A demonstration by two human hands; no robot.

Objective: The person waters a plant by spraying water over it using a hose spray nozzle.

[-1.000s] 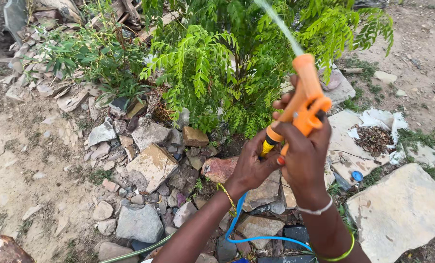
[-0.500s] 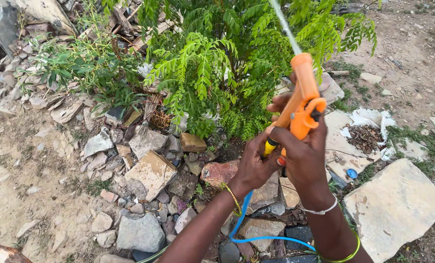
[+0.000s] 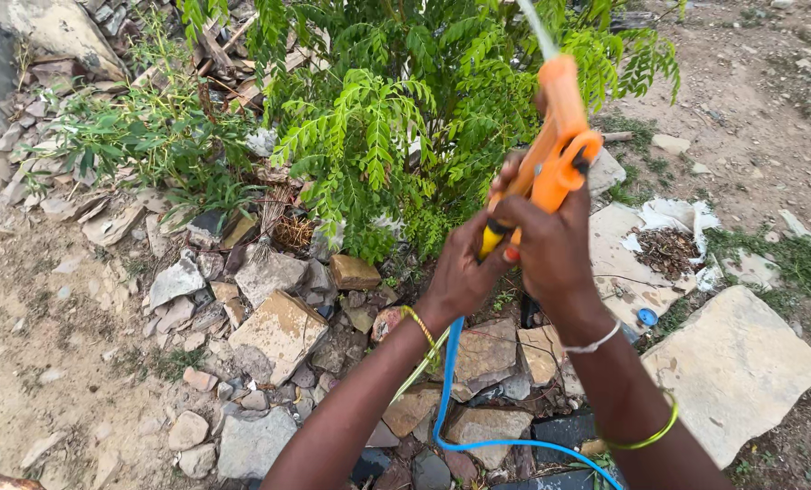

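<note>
**Both hands on an orange spray gun, watering a leafy bush**

We looked down at our two hands clasped together around a spray gun [image 3: 555,150]. Our right hand [image 3: 555,249] was clenched around the orange grip and trigger. Our left hand [image 3: 464,272] was wrapped around the yellow joint just below it, where a blue hose [image 3: 451,399] ran down between our forearms and curled over the rocks [image 3: 278,331]. The gun was raised in front of a green bush [image 3: 405,118], nozzle tilted up and away, with a thin jet of water [image 3: 540,32] leaving its tip toward the top of the view.

We judged that the jet might overshoot the bush, since the nozzle pointed high. The hose joint could also work loose if our left hand twisted it, and the loop of hose lay among sharp stones, which might snag or kink it.

Compared with a second earlier, the gun and both hands sat slightly higher and further left in the view, and the flat slab [image 3: 732,367] at the right had shifted up with the rest of the ground. The grip of both hands was unchanged.
</note>
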